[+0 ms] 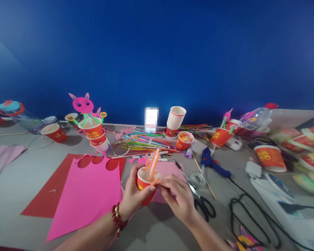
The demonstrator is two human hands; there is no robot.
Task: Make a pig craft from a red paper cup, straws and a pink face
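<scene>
My left hand (136, 196) is wrapped round a red paper cup (148, 200) with yellow print, its thumb at the near rim. Standing up out of the cup are an orange pipe cleaner (153, 170) and a pale, straw-like stick. My right hand (178, 199) pinches the end of an orange pipe cleaner where it comes over the cup's right rim, close to the left thumb. Under the cup lies a sheet of light pink paper (170, 170). Scissors (202, 205) with black handles rest just right of my right hand.
Bright pink paper (90, 195) lies at left over red paper (45, 202). Behind are coloured pipe cleaners (143, 142), stacked paper cups (176, 120) and a pink-faced cup figure (83, 104). At right, a blue glue gun (215, 164) trails a black cable (253, 198).
</scene>
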